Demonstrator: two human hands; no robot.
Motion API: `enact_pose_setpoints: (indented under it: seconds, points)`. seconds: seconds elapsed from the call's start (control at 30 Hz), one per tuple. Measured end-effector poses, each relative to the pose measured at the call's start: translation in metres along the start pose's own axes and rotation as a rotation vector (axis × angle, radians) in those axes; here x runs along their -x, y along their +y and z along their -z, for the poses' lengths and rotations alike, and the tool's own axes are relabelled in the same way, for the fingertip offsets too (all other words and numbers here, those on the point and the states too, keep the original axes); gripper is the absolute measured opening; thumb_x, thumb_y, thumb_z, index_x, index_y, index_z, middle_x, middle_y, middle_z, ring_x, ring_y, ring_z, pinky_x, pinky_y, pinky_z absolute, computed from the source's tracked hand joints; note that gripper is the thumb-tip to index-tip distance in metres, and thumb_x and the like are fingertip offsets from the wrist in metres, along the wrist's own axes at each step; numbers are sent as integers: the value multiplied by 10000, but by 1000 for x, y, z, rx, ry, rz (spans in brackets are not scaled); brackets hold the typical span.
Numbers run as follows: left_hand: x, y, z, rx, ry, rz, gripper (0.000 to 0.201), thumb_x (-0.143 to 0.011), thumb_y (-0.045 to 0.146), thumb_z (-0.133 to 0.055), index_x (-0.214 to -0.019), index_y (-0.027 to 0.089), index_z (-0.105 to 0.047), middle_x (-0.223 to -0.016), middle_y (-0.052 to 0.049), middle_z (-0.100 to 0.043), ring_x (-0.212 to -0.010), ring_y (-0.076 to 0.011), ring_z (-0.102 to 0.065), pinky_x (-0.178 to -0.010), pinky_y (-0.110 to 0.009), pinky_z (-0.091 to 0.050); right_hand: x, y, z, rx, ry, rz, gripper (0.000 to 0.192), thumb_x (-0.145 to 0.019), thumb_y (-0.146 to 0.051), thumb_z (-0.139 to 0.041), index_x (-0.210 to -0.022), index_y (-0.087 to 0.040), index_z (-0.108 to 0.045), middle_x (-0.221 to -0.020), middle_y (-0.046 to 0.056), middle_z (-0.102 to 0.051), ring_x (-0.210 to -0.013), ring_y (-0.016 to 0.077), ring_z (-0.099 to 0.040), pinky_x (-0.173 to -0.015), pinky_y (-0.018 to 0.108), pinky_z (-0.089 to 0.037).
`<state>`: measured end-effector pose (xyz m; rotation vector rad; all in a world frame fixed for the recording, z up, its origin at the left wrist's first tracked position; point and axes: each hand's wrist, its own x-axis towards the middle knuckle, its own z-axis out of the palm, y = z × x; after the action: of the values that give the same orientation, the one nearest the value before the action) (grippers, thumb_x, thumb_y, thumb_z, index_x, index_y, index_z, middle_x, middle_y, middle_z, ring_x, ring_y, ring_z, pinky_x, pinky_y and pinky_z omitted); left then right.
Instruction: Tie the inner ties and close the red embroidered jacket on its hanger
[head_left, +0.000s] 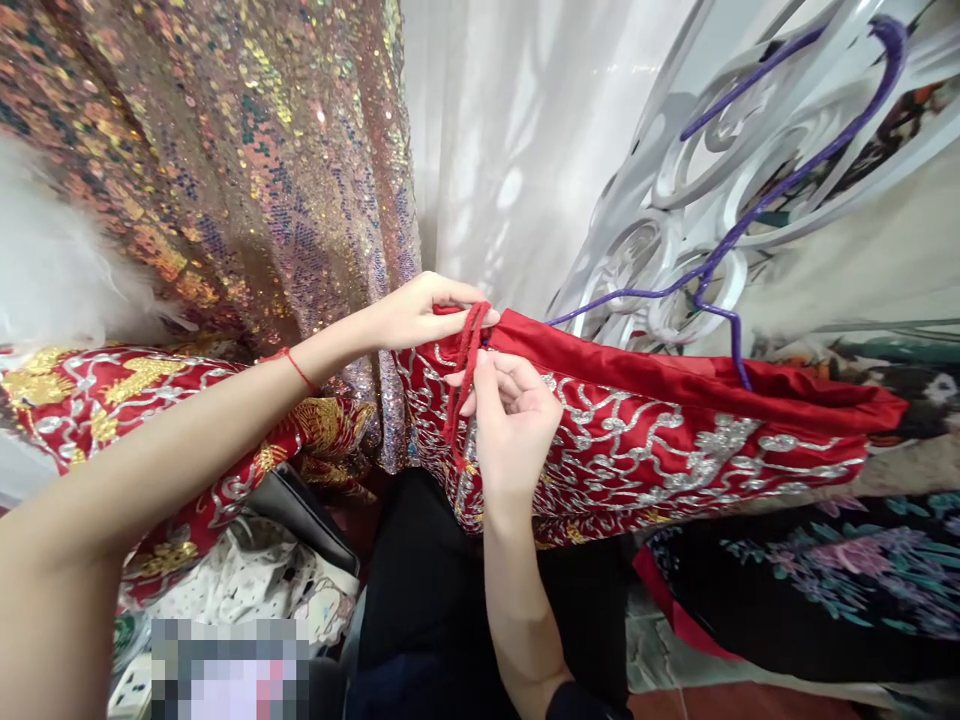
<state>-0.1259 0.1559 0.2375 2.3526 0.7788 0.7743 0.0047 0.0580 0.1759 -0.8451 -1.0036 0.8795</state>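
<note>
Sequin backdrop (247,170), hands (420,312) (510,420) pinching red cord (466,375), writing seemingly none

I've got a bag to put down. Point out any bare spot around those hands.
Little is bare. The floor strip at bottom right, below the black floral cloth, is open. Elsewhere it is crowded: the left hand and right hand hold the red cord on the red embroidered garment.

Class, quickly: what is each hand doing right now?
Left hand: closed, pinching the thin red fabric tie at the red embroidered garment's waistband.
Right hand: closed on the same tie, lower down.
</note>
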Motion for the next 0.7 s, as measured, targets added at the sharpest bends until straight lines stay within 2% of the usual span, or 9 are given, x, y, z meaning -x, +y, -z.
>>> enact_pose_setpoints:
  seconds: [0.17,0.27,0.4,0.57,0.63,0.7]
  points:
    - [1,0,0,0,3,-41,400,-920,435,-568,-648,145,-600,-602,24,-489,-568,-78,-397,-525,-202,-336,-3,6,-4,-13,4,13,151,-901,-286,-618,-794,-181,-608,-668,-10,-720,-435,64,-513,-455,209,-421]
    - [1,1,0,3,6,-38,388,-909,447,-589,-669,144,-617,-597,23,-503,-559,-79,-412,-525,-210,-348,-4,13,-5,-7,28,74,139,-908,-302,-609,-831,-186,-602,-699,0,-731,-464,74,-552,-468,210,-440]
    - [2,0,-2,9,-14,-33,348,-889,452,-614,-746,139,-664,-618,16,-545,-553,-80,-434,-522,-212,-361,-6,21,-1,54,-26,89,135,-925,-311,-590,-857,-194,-592,-729,1,-729,-483,77,-574,-478,208,-451]
    - [0,2,3,-60,-46,-3,327,-869,459,-623,-771,153,-682,-604,16,-556,-543,-93,-446,-530,-225,-387,-11,19,5,30,-55,75,153,-930,-319,-579,-827,-207,-558,-665,-29,-667,-463,72,-566,-457,197,-436]
    - [2,7,7,-110,-70,27,303,-848,462,-643,-824,168,-708,-627,2,-593,-565,-112,-499,-570,-238,-439,-12,18,8,17,-99,47,160,-932,-329,-571,-826,-211,-554,-654,-37,-648,-445,67,-547,-443,195,-424]
    - [10,16,9,-193,-67,57,311,-839,457,-644,-963,187,-731,-779,-46,-685,-711,-163,-619,-711,-277,-521,-12,19,13,10,-140,9,163,-929,-335,-573,-827,-208,-564,-639,-40,-634,-432,63,-521,-431,194,-409]
